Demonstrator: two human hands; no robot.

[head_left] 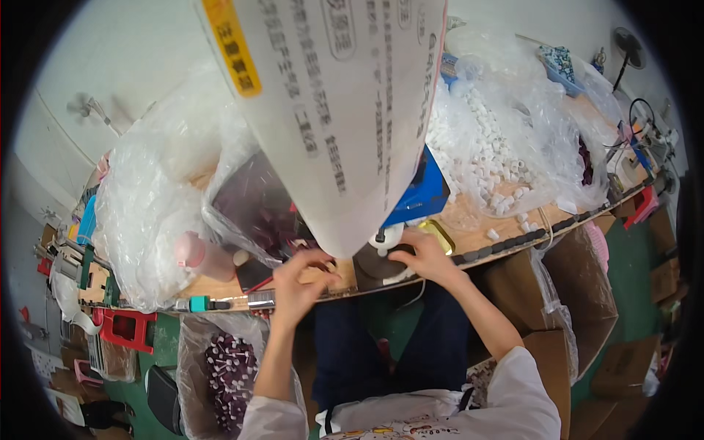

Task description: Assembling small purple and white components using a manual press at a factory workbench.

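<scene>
My left hand (299, 282) is at the bench's front edge, its thumb and fingers apart, close to small dark purple pieces (297, 246). I make out nothing firmly held in it. To its right, my right hand (429, 257) reaches in beside the white head (389, 236) of a small bench machine. The right thumb and index finger are spread toward that head. A round dark base (378, 268) sits under it. A large white printed panel (330, 110) hangs in front and hides the machine's upper part. Behind it shows a blue housing (425, 192).
A clear bag of purple pieces (253, 202) and a pink bottle (205, 257) stand left. White caps (488, 147) lie heaped in plastic at the right. A yellow-rimmed tray (438, 236) is by my right hand. Below left, a lined box (192, 345) holds purple-and-white parts.
</scene>
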